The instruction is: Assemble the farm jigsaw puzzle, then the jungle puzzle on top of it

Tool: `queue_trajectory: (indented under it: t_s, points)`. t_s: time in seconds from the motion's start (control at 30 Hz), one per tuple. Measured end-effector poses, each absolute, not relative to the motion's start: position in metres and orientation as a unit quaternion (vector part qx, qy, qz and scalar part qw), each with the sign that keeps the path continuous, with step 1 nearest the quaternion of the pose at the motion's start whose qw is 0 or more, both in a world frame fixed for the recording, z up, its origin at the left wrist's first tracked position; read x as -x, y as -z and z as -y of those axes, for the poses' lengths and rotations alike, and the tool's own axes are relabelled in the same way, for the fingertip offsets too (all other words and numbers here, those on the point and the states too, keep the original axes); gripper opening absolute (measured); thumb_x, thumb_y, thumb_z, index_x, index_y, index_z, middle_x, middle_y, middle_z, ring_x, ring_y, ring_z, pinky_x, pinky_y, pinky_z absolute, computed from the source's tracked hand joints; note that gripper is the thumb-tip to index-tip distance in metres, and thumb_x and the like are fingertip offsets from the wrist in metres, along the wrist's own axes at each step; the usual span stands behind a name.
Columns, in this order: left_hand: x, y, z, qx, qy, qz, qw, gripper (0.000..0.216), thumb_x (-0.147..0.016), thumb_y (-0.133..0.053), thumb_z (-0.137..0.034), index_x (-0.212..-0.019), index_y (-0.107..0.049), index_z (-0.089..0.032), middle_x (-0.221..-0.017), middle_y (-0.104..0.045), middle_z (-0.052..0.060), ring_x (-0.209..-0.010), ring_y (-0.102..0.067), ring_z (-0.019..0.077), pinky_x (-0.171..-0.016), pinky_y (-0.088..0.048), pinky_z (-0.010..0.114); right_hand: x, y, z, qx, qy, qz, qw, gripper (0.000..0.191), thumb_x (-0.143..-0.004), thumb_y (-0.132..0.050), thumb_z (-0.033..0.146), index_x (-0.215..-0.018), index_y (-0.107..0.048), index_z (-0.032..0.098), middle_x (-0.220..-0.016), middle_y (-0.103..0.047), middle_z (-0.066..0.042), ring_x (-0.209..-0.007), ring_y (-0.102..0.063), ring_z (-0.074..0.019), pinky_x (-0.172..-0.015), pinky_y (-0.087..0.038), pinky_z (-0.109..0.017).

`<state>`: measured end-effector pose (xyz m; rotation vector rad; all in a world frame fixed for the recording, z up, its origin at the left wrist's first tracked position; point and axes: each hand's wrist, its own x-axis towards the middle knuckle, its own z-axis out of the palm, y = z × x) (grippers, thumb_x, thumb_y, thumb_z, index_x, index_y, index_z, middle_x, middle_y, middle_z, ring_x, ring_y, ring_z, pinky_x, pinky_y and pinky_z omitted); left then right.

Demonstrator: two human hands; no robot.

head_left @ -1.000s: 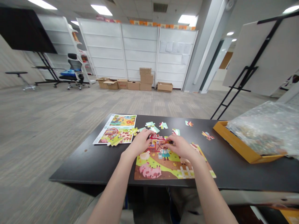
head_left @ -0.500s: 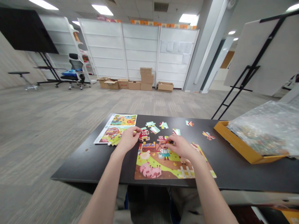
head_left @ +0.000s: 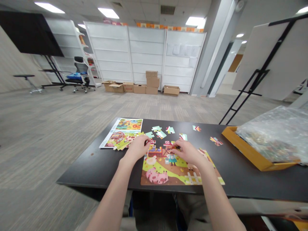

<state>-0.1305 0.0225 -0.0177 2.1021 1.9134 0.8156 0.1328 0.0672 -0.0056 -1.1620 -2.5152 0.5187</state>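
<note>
My left hand (head_left: 138, 148) is closed with thumb and fingertips on a red barn puzzle piece (head_left: 152, 141), at the upper left edge of the partly joined farm jigsaw puzzle (head_left: 157, 163). Much of that piece is behind my fingers. My right hand (head_left: 186, 151) rests over the puzzle's upper edge, beside the farmer figure. Its fingers are bent together, and what lies between them is hidden. A red-and-white barn piece (head_left: 167, 143) shows just left of my right fingertips. Several loose puzzle pieces (head_left: 160, 134) lie beyond the puzzle.
A printed picture sheet (head_left: 109, 138) lies at the left, with a joined green-and-cow section (head_left: 125, 142) overlapping it. Another loose piece (head_left: 216, 141) lies to the right. A yellow box (head_left: 250, 154) holding a clear plastic bag (head_left: 271, 134) stands on the black table (head_left: 96, 170).
My left hand has moved right with the red barn piece, bringing it down against the puzzle's upper left edge. My right hand stays almost in place. The view has shifted slightly.
</note>
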Motion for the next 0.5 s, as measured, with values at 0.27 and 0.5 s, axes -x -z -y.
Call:
queue_trajectory:
  t_s: [0.27, 0.5]
  points:
    - [0.1256, 0.0138, -0.0193, -0.732, -0.23, -0.632, 0.107, 0.024, -0.088, -0.055, -0.011, -0.096, -0.076, -0.018, -0.104, -0.077, 0.006, -0.101, -0.069, 0.0242, -0.093, -0.05, 0.035, -0.1326, 0.0048, -0.0663, 0.412, -0.185, 0.878, 0.158, 0.014, -0.093, -0.065, 0.028, -0.095, -0.074, 0.019, -0.091, -0.07, -0.006, -0.088, -0.062, -0.0204, -0.081, -0.044, -0.031]
    - [0.1283, 0.0179, -0.0201, -0.748, -0.209, -0.625, 0.081, 0.021, -0.09, -0.053, -0.016, -0.098, -0.072, -0.018, -0.104, -0.075, 0.008, -0.101, -0.067, 0.0251, -0.091, -0.051, 0.037, -0.1327, 0.0081, -0.0681, 0.403, -0.184, 0.881, 0.166, 0.014, -0.093, -0.065, 0.028, -0.099, -0.074, 0.019, -0.091, -0.071, -0.006, -0.094, -0.064, -0.0226, -0.086, -0.045, -0.033]
